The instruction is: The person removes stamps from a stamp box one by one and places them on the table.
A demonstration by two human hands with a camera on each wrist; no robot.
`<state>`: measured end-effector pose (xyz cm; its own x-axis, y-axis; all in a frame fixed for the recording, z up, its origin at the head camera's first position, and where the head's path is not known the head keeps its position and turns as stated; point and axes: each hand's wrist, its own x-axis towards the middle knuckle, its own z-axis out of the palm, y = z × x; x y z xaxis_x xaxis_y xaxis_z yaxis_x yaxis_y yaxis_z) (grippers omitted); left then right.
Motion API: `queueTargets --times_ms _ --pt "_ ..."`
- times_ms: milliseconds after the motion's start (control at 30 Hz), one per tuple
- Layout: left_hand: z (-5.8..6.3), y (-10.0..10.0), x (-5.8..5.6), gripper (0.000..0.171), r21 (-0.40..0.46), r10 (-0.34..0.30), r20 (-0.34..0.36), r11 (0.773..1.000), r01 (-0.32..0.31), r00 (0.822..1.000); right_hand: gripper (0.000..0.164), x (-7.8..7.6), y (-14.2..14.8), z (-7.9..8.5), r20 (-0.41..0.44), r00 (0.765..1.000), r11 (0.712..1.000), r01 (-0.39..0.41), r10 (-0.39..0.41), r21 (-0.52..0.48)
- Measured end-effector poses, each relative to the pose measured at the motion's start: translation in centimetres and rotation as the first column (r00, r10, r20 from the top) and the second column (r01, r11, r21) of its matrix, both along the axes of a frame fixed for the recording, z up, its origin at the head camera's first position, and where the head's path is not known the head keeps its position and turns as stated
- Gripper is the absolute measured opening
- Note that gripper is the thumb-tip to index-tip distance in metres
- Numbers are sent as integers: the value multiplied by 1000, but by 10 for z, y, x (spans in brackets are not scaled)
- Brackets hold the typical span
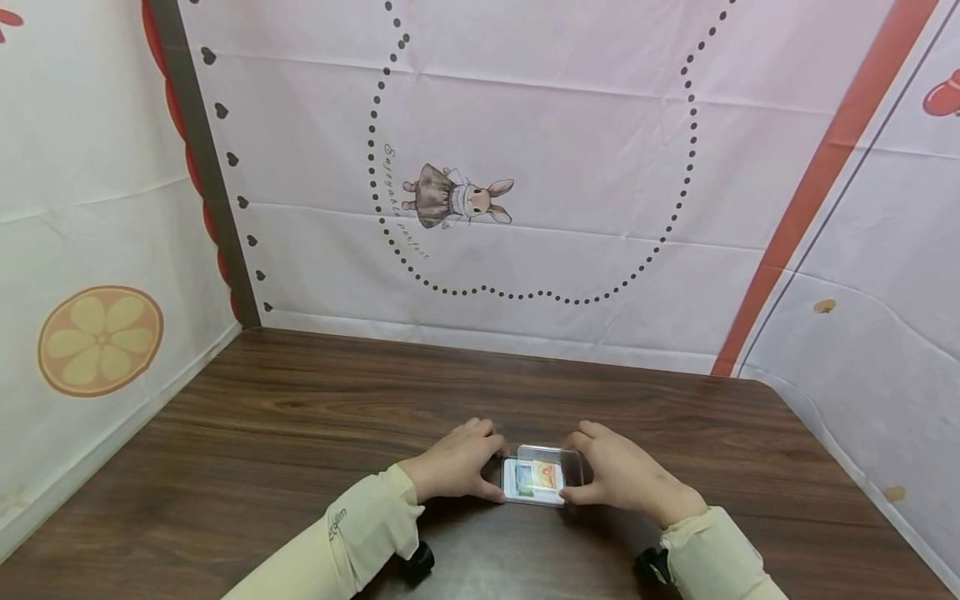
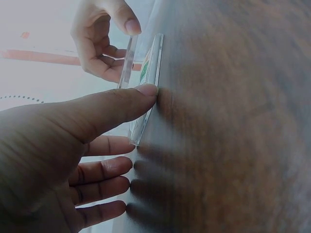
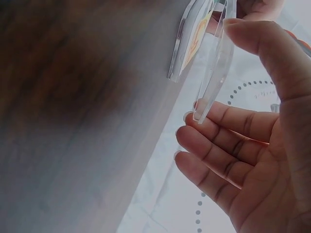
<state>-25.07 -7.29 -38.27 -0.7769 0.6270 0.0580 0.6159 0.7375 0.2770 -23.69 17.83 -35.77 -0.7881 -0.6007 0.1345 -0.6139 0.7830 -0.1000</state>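
Observation:
A shallow clear plastic case lies on the table, its base (image 1: 507, 481) filled with a stack of printed cards (image 1: 546, 476) in green, blue and orange. My left hand (image 1: 459, 463) grips the base between thumb (image 2: 124, 104) and index finger, the other fingertips resting near the tabletop. Raised off the base and shifted to the right is the clear lid (image 3: 214, 80). My right hand (image 1: 624, 473) pinches that lid by opposite edges, thumb on the near side and fingers on the far side. A gap shows between lid and base in the right wrist view.
The dark wood-grain table (image 1: 315, 392) extends around both hands. Behind it hangs a white printed cloth (image 1: 600, 183) with a rabbit figure (image 1: 457, 197), and similar cloth walls stand at the left and right.

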Motion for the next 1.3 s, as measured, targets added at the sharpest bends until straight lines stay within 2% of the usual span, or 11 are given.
queueTargets --times_ms 600,933,1133,1300 --pt "-2 -1 -1 50 -7 3 10 1000 -3 1000 51 -1 4 1 -26 1000 1000 12 -12 -9" --pt "-1 0 0 49 -3 -1 5 1000 1 1000 52 -2 5 2 -1 1000 1000 28 -28 5" --pt "-1 0 0 49 3 -8 -3 1000 8 1000 52 -4 8 0 -36 999 1000 16 -16 4" --pt "0 0 0 48 2 -9 -3 1000 9 1000 52 -4 10 0 -33 999 1000 13 -14 -8"
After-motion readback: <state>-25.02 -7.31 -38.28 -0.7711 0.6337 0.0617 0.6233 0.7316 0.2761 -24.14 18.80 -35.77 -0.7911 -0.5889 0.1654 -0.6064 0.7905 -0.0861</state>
